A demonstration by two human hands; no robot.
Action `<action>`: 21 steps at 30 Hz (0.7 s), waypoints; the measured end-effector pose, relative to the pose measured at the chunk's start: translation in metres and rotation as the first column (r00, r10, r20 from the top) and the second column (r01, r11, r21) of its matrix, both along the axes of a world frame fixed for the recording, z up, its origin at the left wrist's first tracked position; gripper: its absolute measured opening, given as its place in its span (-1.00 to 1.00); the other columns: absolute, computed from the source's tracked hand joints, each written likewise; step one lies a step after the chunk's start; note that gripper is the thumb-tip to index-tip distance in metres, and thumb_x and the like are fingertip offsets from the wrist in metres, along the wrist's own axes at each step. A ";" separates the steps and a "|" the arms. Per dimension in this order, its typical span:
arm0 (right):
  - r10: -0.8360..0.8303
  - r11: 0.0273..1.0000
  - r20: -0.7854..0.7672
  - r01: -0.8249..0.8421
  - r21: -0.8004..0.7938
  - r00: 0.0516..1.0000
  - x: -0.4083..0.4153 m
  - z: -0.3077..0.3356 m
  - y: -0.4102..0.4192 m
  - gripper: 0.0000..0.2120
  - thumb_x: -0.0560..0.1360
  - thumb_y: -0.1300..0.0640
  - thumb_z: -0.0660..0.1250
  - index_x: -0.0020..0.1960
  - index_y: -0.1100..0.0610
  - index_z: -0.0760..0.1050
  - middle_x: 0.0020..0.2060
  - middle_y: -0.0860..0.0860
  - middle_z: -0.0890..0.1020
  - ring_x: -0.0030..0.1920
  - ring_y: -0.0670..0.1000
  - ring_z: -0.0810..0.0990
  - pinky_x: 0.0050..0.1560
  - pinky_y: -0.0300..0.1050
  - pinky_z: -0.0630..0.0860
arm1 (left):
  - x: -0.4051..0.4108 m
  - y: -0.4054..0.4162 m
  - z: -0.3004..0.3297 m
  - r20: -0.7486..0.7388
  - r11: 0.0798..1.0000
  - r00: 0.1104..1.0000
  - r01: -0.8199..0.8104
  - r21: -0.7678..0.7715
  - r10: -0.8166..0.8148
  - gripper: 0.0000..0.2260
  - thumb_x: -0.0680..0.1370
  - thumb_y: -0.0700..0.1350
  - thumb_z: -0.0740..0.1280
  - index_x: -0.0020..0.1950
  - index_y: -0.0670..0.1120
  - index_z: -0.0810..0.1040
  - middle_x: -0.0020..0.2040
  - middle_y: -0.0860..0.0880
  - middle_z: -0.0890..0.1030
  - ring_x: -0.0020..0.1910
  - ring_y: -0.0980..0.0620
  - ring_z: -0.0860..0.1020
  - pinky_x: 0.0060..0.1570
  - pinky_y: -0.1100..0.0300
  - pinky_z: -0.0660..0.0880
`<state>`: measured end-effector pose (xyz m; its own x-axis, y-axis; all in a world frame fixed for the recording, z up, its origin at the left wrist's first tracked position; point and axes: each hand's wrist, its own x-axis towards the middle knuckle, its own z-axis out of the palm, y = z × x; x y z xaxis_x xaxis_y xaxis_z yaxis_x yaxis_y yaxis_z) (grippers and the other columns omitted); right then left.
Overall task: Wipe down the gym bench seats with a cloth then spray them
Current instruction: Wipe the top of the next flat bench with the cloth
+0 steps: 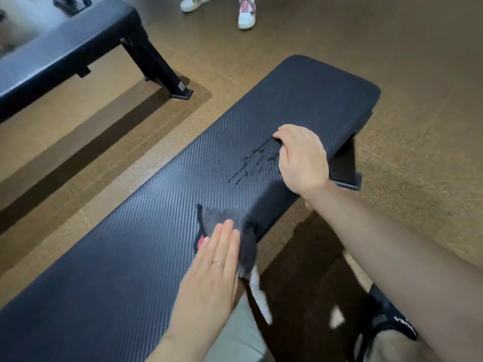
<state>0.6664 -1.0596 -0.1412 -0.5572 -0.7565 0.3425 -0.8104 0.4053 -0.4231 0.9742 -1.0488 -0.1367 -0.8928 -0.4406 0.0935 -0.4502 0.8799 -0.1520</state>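
Note:
A long black bench seat (146,205) with a woven texture runs diagonally across the view. A dark grey cloth (224,218) lies on its near edge, with part of it hanging over the side and a pink bit showing at its left. My left hand (211,273) lies flat on the cloth, fingers straight, with a ring on one finger. Farther along the seat, my right hand (300,158) rests with its fingers curled, fingertips on the surface, and nothing visible in it. Wet streaks (256,163) mark the seat just left of that hand.
A second black bench (52,53) on a metal frame stands at the upper left, with brown floor between the two. Another person's white and pink shoes (245,14) stand at the top. My own leg and black shoe (386,320) are at the lower right.

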 end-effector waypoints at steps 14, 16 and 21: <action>0.037 0.992 -0.099 -0.025 0.127 0.994 -0.092 0.019 -0.020 -0.66 0.64 0.12 0.11 0.35 0.10 0.49 0.20 0.08 0.61 0.20 0.17 0.55 0.26 0.10 0.37 | -0.193 0.002 -0.006 -0.005 0.985 0.986 -0.167 0.052 0.167 -0.41 0.70 0.02 0.09 0.65 -0.28 0.14 0.65 -0.25 0.16 0.64 -0.19 0.17 0.60 -0.10 0.19; 0.075 0.987 -0.126 -0.056 0.150 0.989 -0.095 0.005 -0.018 -0.64 0.66 0.05 0.07 0.34 0.10 0.50 0.26 0.08 0.57 0.27 0.17 0.50 0.34 0.12 0.35 | -0.163 0.008 -0.007 0.058 0.985 0.984 -0.169 0.023 0.167 -0.43 0.71 0.01 0.05 0.65 -0.27 0.12 0.66 -0.24 0.13 0.64 -0.18 0.16 0.59 -0.10 0.20; 0.159 0.965 -0.115 -0.130 0.226 0.981 -0.096 -0.002 -0.017 -0.60 0.65 0.03 0.04 0.40 0.09 0.44 0.37 0.15 0.46 0.42 0.22 0.37 0.50 0.23 0.22 | -0.082 0.032 0.005 0.083 0.949 0.947 -0.314 0.027 0.311 -0.43 0.72 0.05 0.07 0.63 -0.27 0.16 0.66 -0.21 0.17 0.63 -0.17 0.21 0.56 -0.12 0.21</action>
<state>0.5701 -1.0765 -0.1432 -0.3976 -0.8897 0.2246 -0.9095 0.3497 -0.2248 0.8921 -1.0166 -0.1322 -0.7137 -0.7004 0.0069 -0.6916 0.7031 -0.1654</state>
